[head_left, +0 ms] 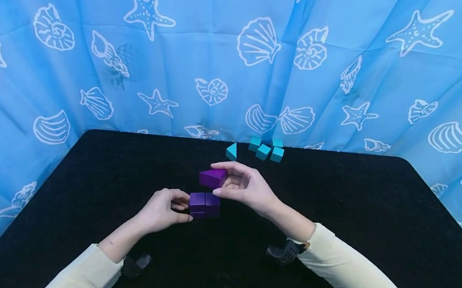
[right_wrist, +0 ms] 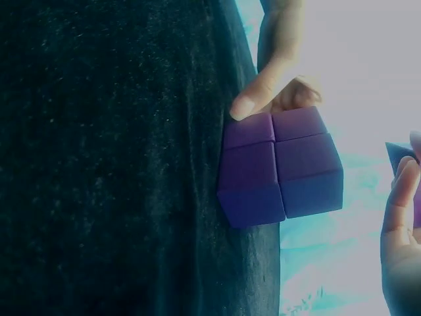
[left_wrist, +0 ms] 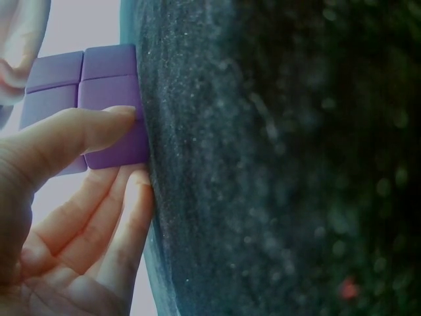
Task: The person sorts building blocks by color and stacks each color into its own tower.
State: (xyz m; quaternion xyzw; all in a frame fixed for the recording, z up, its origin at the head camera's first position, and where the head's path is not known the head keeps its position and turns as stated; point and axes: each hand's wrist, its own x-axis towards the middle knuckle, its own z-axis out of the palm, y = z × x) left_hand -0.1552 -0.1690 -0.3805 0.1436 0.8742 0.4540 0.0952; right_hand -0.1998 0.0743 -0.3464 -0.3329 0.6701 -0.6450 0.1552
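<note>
A stack of purple cubes point(head_left: 205, 203), two wide and two high, stands on the black table. My left hand point(head_left: 159, 211) is at its left side, thumb on the near face and fingers round the far side, pinching the left-hand cubes point(left_wrist: 112, 95). Just above and behind the stack, my right hand point(head_left: 246, 185) holds a purple triangular block point(head_left: 212, 178) between thumb and fingers. In the right wrist view the stack point(right_wrist: 281, 164) shows its right side free of fingers, while the right hand point(right_wrist: 402, 230) is partly cut off at the edge.
Near the table's far edge lie a teal triangular block point(head_left: 232, 152) and several teal cubes point(head_left: 263, 151). The black cloth-covered table point(head_left: 351, 225) meets a blue seashell-patterned curtain point(head_left: 212, 56) behind it. A dark wrist device point(head_left: 285, 252) hangs below the right sleeve.
</note>
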